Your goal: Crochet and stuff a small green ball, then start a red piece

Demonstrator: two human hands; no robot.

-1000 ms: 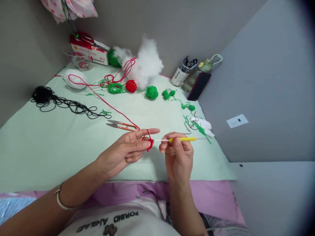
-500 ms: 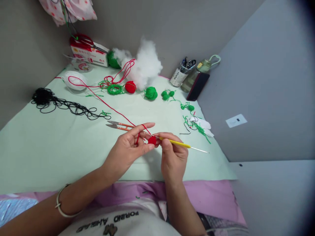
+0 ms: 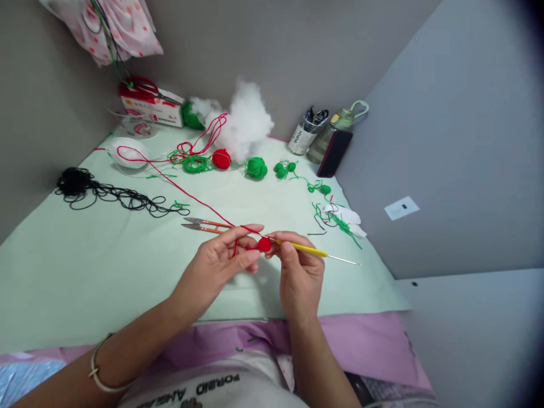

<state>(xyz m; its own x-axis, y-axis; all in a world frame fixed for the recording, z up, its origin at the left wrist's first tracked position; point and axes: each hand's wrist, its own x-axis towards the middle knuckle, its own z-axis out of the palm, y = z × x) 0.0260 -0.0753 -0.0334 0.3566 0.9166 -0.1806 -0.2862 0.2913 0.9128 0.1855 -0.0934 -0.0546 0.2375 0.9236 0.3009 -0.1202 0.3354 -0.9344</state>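
My right hand (image 3: 301, 272) pinches a yellow-handled crochet hook (image 3: 304, 247), its thin metal end pointing right. At the hook's other end sits a small round red crochet piece (image 3: 264, 244), touching my right fingertips. Red yarn (image 3: 199, 199) runs from the back left over the raised forefinger of my left hand (image 3: 216, 258) and through its curled fingers. My left thumb and fingertips are just left of the piece, apart from it. Behind my left hand lie orange-handled thread snips (image 3: 204, 225), partly hidden by the fingers.
White stuffing (image 3: 246, 124) is heaped at the back, near a red yarn ball (image 3: 221, 158) and a green yarn ball (image 3: 256, 168). Tangled black cord (image 3: 114, 190) lies left. A phone (image 3: 335, 153) leans against a bottle (image 3: 343, 118); green scraps (image 3: 346, 226) lie right.
My left thumb and fingers have come off the red piece and drawn slightly left. My left forefinger has lowered toward the hook. The view has tilted up a little.
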